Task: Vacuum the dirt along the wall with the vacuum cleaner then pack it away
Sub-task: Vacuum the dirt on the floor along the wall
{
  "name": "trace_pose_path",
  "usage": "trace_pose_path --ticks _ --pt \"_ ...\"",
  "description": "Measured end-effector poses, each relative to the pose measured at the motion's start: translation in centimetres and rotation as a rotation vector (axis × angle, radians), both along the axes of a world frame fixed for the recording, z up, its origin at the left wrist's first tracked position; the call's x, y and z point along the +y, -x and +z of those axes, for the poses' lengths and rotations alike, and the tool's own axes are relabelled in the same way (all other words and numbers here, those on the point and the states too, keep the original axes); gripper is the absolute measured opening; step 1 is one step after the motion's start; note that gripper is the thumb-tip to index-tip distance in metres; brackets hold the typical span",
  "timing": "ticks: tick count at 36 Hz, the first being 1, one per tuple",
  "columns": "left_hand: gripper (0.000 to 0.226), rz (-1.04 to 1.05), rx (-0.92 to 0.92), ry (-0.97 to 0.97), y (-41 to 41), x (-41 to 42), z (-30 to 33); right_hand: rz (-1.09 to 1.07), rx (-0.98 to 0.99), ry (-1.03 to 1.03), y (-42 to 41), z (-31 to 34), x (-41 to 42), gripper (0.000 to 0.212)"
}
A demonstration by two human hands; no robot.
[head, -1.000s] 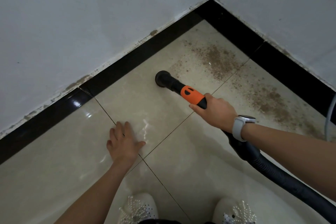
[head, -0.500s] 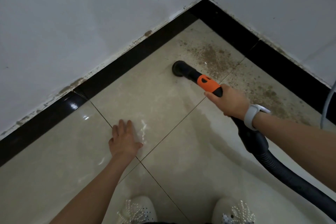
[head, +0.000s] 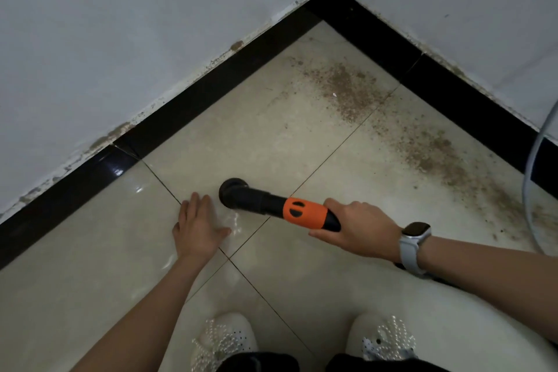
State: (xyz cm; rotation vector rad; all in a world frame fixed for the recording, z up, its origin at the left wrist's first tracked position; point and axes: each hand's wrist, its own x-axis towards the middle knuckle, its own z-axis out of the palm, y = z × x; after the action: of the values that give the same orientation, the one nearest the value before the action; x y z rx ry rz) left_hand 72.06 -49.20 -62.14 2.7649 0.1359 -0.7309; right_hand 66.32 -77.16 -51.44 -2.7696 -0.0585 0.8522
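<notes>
Corner sweep | I pull the nozzle [head: 232, 197] back from the dirt [head: 347, 90], now beside my flat, empty left hand [head: 197, 228] | right hand [head: 356, 229] grips the orange handle [head: 305, 213] | dirt along the wall [head: 453, 9] remains

Floor tiles [head: 90, 266] look glossy and smooth to me, skirting [head: 193, 106] shiny black. Wall [head: 120, 24] is matt paint. Nozzle [head: 250, 198] looks like matt black plastic, orange collar [head: 305, 213] smooth plastic.
</notes>
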Motion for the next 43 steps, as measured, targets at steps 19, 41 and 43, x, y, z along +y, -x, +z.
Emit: trace_pose_path --ticks 19,41,43 --pt "0.066 0.099 0.017 -0.002 0.0 -1.4 0.1 -0.012 -0.02 -0.027 1.3 -0.1 -1.3 0.045" --pt "0.09 -0.282 0.061 -0.045 -2.7 -11.1 0.7 -0.568 -0.138 0.064 0.9 0.3 -12.6 0.04" --pt "0.093 -0.292 0.071 -0.057 -3.4 -11.0 0.6 -0.549 -0.14 0.05 0.6 0.2 -11.7 0.04"
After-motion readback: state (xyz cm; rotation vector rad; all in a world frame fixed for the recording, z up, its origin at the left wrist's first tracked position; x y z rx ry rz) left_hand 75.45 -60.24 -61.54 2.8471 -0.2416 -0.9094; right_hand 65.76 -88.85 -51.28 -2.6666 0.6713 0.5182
